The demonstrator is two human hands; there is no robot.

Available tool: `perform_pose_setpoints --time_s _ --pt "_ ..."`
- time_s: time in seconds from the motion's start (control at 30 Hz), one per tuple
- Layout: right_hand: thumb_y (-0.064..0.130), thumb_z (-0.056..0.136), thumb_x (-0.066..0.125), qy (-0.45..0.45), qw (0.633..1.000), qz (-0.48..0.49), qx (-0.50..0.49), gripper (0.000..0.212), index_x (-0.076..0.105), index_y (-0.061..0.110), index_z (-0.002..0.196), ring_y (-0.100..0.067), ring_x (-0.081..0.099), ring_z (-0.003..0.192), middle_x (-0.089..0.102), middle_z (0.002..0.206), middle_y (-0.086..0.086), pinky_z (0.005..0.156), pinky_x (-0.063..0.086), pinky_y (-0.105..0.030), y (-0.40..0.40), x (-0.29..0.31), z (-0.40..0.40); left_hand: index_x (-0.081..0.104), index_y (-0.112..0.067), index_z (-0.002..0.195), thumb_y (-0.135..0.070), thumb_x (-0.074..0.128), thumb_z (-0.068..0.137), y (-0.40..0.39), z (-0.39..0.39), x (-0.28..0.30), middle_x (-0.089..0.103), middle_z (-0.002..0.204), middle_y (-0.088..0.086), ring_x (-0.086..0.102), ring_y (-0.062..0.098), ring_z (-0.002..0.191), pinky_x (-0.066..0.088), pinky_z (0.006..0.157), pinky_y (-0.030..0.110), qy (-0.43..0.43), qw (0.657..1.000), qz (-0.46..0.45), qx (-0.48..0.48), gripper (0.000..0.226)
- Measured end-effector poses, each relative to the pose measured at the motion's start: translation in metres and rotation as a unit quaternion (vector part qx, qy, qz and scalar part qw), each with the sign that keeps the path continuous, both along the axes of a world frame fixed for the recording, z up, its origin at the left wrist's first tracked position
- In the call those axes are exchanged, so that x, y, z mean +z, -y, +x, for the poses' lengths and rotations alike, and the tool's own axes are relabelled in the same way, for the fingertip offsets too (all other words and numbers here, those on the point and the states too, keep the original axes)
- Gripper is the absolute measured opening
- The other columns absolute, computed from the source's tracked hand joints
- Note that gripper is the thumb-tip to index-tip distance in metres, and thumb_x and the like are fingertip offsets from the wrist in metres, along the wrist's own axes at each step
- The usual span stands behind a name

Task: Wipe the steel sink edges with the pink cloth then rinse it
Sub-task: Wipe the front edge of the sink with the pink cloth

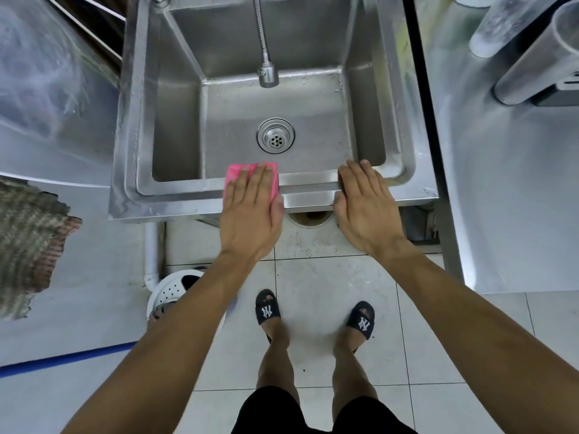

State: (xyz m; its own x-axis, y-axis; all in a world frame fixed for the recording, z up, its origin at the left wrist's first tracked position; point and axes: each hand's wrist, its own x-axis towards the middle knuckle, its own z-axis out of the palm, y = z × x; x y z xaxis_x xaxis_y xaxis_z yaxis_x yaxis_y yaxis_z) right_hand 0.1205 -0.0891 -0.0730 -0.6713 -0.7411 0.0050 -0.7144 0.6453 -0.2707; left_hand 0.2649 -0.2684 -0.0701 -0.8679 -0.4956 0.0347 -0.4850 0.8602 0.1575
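Observation:
A square steel sink fills the upper middle of the view, with a round drain in its floor and a flexible faucet hanging over the basin. A pink cloth lies on the sink's near rim. My left hand presses flat on top of it, fingers together, covering most of the cloth. My right hand rests flat on the same rim further right, fingers extended, with nothing in it. No water runs from the faucet.
Steel counters flank the sink; the right one carries tall metal cylinders. A worn knitted rag lies on the left surface. A white perforated basket stands on the tiled floor below the sink, near my sandalled feet.

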Motion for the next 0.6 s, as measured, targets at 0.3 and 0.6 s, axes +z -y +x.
perform_pose_setpoints --time_s 0.3,0.6 --pt "0.037 0.111 0.021 -0.018 0.995 0.017 0.095 0.057 0.043 0.007 0.155 -0.033 0.039 0.149 0.045 0.159 -0.013 0.128 0.021 -0.048 0.023 -0.007 -0.012 0.037 -0.007 0.157 -0.041 0.025 0.110 0.022 0.012 -0.005 0.039 0.162 0.011 0.031 0.028 0.154 0.024 0.126 0.048 -0.007 0.989 0.000 -0.145 0.059" --pt "0.036 0.109 0.017 -0.009 0.997 0.040 0.067 0.059 0.042 0.009 0.156 -0.033 0.033 0.153 0.040 0.163 -0.011 0.129 0.017 -0.048 0.035 -0.004 -0.004 0.043 -0.011 0.155 -0.036 0.030 0.104 0.009 0.001 -0.004 0.045 0.159 0.008 0.035 0.030 0.151 0.021 0.126 0.049 -0.039 0.994 0.023 0.102 0.058"
